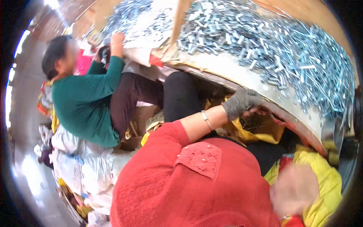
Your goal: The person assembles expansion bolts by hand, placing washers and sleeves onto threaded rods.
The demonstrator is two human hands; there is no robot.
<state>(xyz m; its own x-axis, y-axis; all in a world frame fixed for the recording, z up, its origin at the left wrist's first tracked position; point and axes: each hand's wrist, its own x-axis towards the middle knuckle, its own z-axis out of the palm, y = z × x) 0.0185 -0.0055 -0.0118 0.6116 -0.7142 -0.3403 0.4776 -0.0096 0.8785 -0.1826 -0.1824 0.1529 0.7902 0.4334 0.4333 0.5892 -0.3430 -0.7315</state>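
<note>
Though near, metal pieces beyond grip

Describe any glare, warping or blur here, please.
Head view: the tabletop's front edge bows, likely fisheye warping, within a dark rounded border; head view, left: white glare on the grey floor; head view, top: bright glints across the metal pieces; head view, lower right: what seems the right hand is blurred beyond detail, the gloved left hand clearer.
</note>
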